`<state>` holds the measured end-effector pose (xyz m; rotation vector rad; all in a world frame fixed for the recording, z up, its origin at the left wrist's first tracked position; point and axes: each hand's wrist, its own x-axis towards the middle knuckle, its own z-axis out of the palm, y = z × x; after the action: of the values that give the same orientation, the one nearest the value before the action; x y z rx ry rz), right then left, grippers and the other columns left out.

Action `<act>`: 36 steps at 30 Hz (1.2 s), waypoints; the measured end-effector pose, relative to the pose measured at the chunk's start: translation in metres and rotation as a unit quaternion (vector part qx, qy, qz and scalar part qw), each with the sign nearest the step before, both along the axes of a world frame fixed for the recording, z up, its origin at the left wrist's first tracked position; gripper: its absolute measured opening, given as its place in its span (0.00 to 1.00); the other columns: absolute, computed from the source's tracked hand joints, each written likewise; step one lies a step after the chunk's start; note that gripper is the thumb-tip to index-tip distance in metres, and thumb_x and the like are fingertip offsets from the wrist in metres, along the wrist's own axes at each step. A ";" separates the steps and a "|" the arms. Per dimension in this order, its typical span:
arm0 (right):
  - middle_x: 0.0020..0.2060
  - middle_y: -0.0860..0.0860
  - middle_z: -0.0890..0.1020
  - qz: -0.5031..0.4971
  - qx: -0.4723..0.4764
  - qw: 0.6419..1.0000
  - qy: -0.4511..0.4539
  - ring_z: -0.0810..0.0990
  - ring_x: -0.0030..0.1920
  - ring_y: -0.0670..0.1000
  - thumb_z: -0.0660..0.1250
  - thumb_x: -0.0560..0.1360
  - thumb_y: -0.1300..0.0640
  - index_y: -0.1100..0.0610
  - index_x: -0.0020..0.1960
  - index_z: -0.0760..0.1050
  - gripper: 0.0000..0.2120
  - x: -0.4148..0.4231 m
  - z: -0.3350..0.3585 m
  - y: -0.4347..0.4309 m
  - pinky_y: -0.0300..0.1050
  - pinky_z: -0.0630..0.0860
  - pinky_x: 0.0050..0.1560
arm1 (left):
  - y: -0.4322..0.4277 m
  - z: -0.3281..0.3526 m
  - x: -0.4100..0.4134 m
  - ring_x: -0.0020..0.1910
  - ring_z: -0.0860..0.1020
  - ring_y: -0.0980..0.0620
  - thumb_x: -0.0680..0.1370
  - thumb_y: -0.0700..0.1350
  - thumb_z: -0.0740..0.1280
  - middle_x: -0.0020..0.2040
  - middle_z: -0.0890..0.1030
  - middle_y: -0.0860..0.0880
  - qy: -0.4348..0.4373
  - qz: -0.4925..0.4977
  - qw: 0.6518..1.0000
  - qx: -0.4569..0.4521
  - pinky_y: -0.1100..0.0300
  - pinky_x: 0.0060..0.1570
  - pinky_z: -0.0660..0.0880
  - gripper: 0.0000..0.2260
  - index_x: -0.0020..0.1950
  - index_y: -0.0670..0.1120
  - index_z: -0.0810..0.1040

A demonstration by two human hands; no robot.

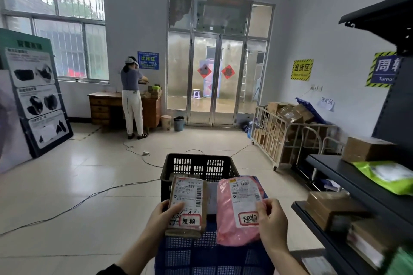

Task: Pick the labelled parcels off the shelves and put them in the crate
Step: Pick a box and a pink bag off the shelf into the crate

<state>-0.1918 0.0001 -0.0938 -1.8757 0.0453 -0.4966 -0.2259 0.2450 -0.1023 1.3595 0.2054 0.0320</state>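
Observation:
My left hand (159, 219) grips a brown cardboard parcel (190, 203) with a white shipping label and a red-bordered sticker. In my right hand (271, 222) is a pink plastic mailer (230, 221) with the same kind of label and sticker. I hold both upright, side by side, above a blue crate (201, 254) right below them. A black crate (199, 166) stands just behind on the floor. The dark metal shelves (348, 176) are at my right, with brown boxes (366, 148) and a green bag (386, 176) on them.
A metal cage trolley (288, 134) full of cartons stands at the right wall. Cables (89, 198) run across the tiled floor. Another person (133, 98) stands at a wooden desk (105, 105) at the far wall. A display board (35, 96) leans at the left.

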 end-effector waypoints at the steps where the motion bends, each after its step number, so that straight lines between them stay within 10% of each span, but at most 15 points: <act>1: 0.39 0.54 0.79 -0.002 -0.001 1.000 0.000 0.79 0.36 0.46 0.60 0.78 0.57 0.60 0.45 0.70 0.07 0.017 0.000 0.004 0.32 0.72 0.24 | 0.005 -0.003 0.018 0.37 0.84 0.46 0.75 0.43 0.67 0.47 0.83 0.38 0.005 -0.002 1.000 0.002 0.57 0.31 0.80 0.12 0.56 0.41 0.72; 19: 0.39 0.56 0.78 0.030 -0.020 0.999 0.036 0.79 0.35 0.47 0.61 0.78 0.59 0.59 0.41 0.69 0.08 0.326 -0.032 0.018 0.30 0.73 0.24 | 0.029 -0.056 0.323 0.49 0.82 0.37 0.67 0.47 0.73 0.53 0.82 0.36 0.059 0.021 0.997 -0.043 0.48 0.46 0.80 0.31 0.66 0.38 0.68; 36: 0.41 0.57 0.78 0.043 -0.068 0.994 0.081 0.80 0.39 0.56 0.61 0.78 0.59 0.57 0.40 0.69 0.08 0.529 -0.082 0.028 0.40 0.77 0.30 | 0.041 -0.115 0.504 0.53 0.81 0.39 0.72 0.47 0.71 0.54 0.82 0.39 0.127 0.049 0.989 -0.048 0.41 0.58 0.75 0.24 0.65 0.42 0.69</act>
<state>0.3368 0.0284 -0.1762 -2.0387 0.0395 -0.2948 0.2779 0.2859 -0.2173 1.2542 0.4828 -0.0686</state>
